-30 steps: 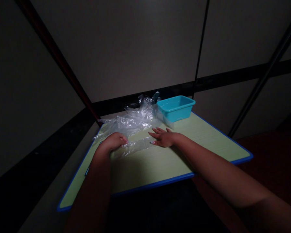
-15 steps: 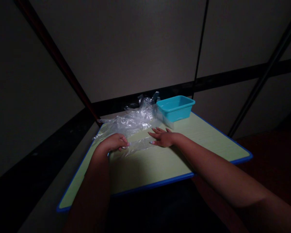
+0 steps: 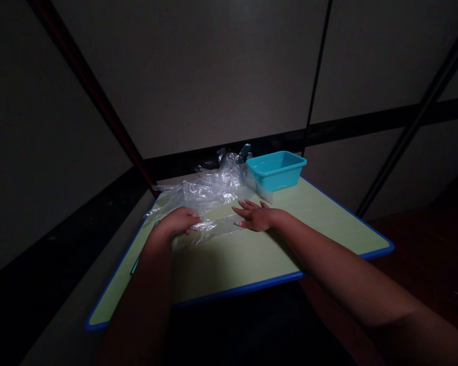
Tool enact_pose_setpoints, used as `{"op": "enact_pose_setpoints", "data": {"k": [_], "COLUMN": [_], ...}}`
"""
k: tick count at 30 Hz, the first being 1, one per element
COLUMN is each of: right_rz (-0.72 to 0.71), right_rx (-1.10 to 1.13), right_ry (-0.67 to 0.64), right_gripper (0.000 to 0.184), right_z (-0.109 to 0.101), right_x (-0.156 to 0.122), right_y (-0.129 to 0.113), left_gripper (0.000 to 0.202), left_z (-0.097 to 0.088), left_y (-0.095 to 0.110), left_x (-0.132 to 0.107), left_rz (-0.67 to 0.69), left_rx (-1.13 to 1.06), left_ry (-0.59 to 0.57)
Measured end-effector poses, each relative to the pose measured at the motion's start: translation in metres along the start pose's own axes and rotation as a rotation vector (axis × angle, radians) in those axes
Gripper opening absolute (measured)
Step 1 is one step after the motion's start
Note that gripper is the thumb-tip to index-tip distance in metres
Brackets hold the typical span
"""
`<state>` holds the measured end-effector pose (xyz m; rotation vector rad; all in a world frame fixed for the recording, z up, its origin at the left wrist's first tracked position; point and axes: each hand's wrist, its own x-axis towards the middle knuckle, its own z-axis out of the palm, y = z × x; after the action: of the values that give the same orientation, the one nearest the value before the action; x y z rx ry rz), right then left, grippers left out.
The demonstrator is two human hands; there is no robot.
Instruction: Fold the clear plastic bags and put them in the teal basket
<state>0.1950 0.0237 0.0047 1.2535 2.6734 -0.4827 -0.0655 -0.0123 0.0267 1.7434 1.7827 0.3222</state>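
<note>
A clear plastic bag (image 3: pixel 219 226), folded into a narrow strip, lies on the pale yellow-green table (image 3: pixel 229 269) between my two hands. At its left end, my left hand (image 3: pixel 181 221) is closed, with thumb and fingers gripping the plastic. Across the strip's right end my right hand (image 3: pixel 256 216) lies flat, its fingers spread and pressing down on the plastic and the tabletop. Just beyond both hands is a crumpled heap of clear plastic bags (image 3: pixel 213 190).
A turquoise plastic basin (image 3: pixel 280 178) stands at the table's back right, beside the heap. Partly hidden by my left forearm is a thin dark object (image 3: pixel 135 266) near the left edge. Blue edging (image 3: pixel 244 290) rims the table, and panelled walls rise behind it.
My left hand has shifted slightly on the strip's left end, and the plastic there looks more wrinkled. The right hand stays in place. The thin dark object by my left forearm shows more.
</note>
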Motion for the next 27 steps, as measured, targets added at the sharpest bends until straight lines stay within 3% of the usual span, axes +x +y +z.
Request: {"op": "enact_pose_setpoints", "data": {"k": [7, 15, 22, 27], "right_rz": [-0.002, 0.004, -0.007, 0.004], "right_rx": [-0.005, 0.0, 0.017, 0.014], "right_ry": [0.004, -0.006, -0.002, -0.001], "right_gripper": [0.071, 0.07, 0.071, 0.071], "right_z": [0.0014, -0.001, 0.0008, 0.0036], "right_x": [0.0017, -0.0004, 0.0007, 0.0048], "right_y": [0.0004, -0.0018, 0.0013, 0.004], "left_gripper": [0.028, 0.013, 0.025, 0.029], "left_z": [0.0103, 0.0108, 0.0112, 0.011], "left_y": [0.0045, 0.0001, 0.0048, 0.0062], "left_x": [0.0052, 0.0076, 0.002, 0.0006], "left_rz": [0.035, 0.114, 0.063, 0.136], "left_rx": [-0.065, -0.049, -0.115, -0.085], "left_ry": [0.124, 0.092, 0.125, 0.075]}}
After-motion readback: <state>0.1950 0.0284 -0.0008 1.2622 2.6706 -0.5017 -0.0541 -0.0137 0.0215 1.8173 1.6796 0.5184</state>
